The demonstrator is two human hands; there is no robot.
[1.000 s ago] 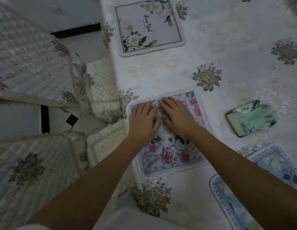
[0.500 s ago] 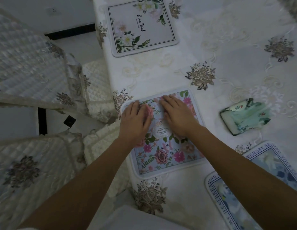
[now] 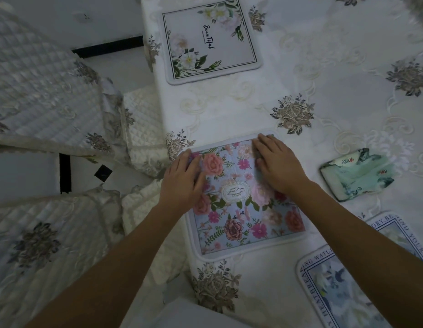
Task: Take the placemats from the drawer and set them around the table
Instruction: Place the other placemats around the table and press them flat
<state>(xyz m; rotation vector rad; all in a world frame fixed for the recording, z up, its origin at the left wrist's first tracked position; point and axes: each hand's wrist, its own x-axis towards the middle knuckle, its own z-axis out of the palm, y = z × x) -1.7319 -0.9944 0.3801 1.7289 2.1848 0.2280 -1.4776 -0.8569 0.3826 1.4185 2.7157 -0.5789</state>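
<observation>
Quilted chair covers are seen at far left, beside the desk. The left hand is laid flat, fingers straight, on the far left corner of the floral placemat, which is lying at the desk's near left edge. A white placemat is set farther along that edge. The right hand is pressed flat on the floral placemat's far right corner, nothing gripped. A green packet is seen further right, and a blue-bordered placemat lower right, partly cut off.

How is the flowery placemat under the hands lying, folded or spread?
Spread flat: floral placemat shows no fold, left hand and right hand pressing its far corners.
</observation>
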